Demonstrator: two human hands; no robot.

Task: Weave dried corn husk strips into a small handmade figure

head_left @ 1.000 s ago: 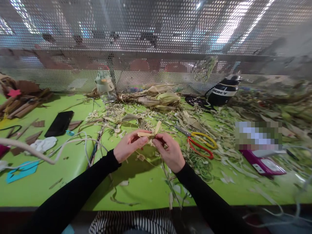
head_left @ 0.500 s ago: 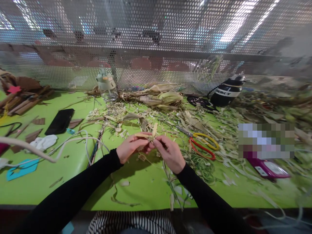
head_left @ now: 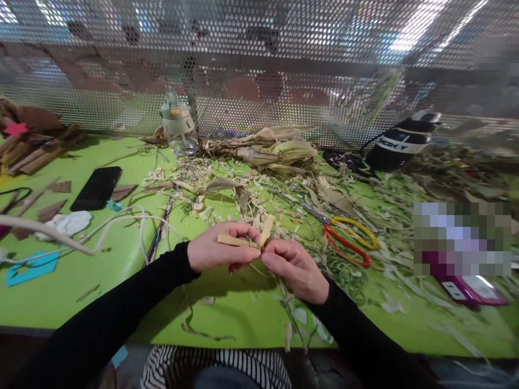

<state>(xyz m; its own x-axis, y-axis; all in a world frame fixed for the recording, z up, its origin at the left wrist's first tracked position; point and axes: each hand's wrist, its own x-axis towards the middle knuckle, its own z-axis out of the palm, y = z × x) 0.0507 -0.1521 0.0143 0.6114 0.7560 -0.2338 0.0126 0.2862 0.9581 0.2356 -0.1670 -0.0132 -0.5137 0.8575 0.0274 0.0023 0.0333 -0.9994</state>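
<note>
Pale yellow corn husk strips point(head_left: 265, 229) are pinched between my two hands over the green table. My left hand point(head_left: 225, 247) is closed on them, and one flat strip lies along its index finger toward the wrist. The thumb and index finger of my right hand point(head_left: 295, 267) press together at the end of the same piece, touching the left fingertips. Another strip stands up between the hands. The spot where the strips meet is mostly covered by fingers. Scissors point(head_left: 348, 232) with one yellow and one red handle lie to the right of my right hand.
Husk scraps point(head_left: 194, 175) litter the green table point(head_left: 133, 302). A bundle of dried husks point(head_left: 279, 151) lies behind, near a clear bottle point(head_left: 180, 127) and a black bottle point(head_left: 399, 146). On the left are a phone point(head_left: 97, 188) and white cables point(head_left: 109, 229). A perforated metal screen point(head_left: 239, 102) stands at the back.
My hands have shifted slightly lower in view, and the strips show larger, with the upright one leaning right. The camera view has also moved a little.
</note>
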